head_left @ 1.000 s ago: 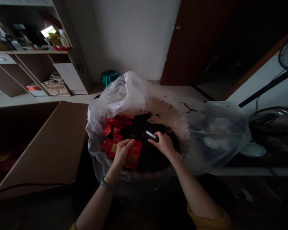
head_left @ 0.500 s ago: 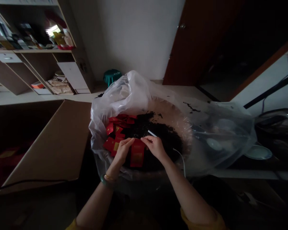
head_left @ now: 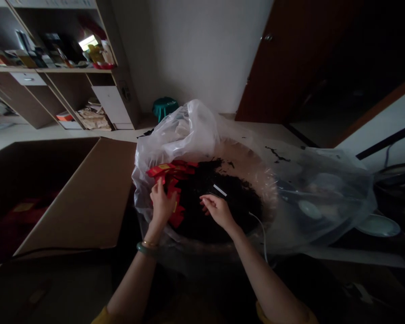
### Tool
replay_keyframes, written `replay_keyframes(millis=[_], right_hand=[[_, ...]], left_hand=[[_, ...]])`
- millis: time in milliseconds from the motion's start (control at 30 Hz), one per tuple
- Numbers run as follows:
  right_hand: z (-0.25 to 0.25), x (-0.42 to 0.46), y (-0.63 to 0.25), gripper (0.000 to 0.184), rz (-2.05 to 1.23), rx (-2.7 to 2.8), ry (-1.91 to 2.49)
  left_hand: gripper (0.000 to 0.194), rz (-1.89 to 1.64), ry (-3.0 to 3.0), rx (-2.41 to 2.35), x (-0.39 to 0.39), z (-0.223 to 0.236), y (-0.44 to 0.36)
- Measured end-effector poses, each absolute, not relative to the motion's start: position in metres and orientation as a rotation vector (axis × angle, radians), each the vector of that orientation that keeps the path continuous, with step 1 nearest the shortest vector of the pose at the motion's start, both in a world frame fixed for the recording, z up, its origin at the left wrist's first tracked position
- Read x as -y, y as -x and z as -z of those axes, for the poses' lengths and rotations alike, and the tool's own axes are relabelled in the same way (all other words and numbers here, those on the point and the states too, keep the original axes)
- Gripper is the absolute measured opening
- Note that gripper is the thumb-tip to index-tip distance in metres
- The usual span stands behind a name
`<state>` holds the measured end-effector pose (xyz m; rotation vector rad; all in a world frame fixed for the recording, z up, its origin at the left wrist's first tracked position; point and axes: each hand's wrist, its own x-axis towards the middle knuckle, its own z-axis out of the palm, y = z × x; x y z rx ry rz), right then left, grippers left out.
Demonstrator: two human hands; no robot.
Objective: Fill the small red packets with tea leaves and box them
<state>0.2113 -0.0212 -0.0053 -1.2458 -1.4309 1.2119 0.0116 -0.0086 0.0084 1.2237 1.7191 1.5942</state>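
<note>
A wide basin lined with a clear plastic bag (head_left: 194, 121) holds a heap of dark, dry leaf-like pieces (head_left: 195, 220), like loose tea. Small red packets (head_left: 185, 167) with gold labels are piled on its left side. My left hand (head_left: 162, 202) is over these packets, its thumb and fingers apart; whether it touches one is unclear. Above the dark heap, my right hand (head_left: 218, 210) has its fingertips pressed together, and anything between them is too small to make out. Just beyond it a short white strip (head_left: 220, 190) lies on the heap.
An open cardboard box (head_left: 84, 198) with red packets inside stands at left. A white cable (head_left: 263, 231) curves over the basin's near right rim. Plastic sheeting spreads to the right, near a pale dish (head_left: 378, 225). Behind are shelves (head_left: 70, 71), a green bin (head_left: 164, 108) and a door.
My hands have moved apart. The red packet they held between them has left the middle, and my left hand has shifted left over the pile. The view has turned slightly left.
</note>
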Motion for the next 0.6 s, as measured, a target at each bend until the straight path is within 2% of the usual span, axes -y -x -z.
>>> replay_keyframes(millis=[100,167,267,367,433,500,600], right_hand=[[0.009,0.023,-0.210,0.033,-1.194,1.486,1.283],[0.010,0.024,-0.211,0.032,-1.172,1.511,1.299],[0.012,0.026,-0.213,0.031,-1.092,1.562,1.292],[0.011,0.026,-0.210,0.035,-0.825,1.611,1.234],[0.007,0.026,-0.205,0.044,-0.575,1.671,1.159],[0.000,0.025,-0.200,0.051,-0.355,1.769,1.068],[-0.010,0.026,-0.197,0.050,-0.140,1.847,0.988]], left_hand=[[0.062,-1.094,-1.656,-2.085,0.019,0.003,-0.013],[0.062,-0.909,-1.803,-2.143,0.018,0.006,-0.011],[0.057,-1.031,-1.831,-2.095,0.015,0.002,-0.007],[0.033,-1.202,-1.794,-1.933,0.017,-0.009,-0.010],[0.021,-1.255,-1.733,-1.776,0.022,-0.016,-0.019],[0.017,-1.288,-1.631,-1.655,0.028,-0.021,-0.030],[0.020,-1.296,-1.441,-1.554,0.035,-0.023,-0.044]])
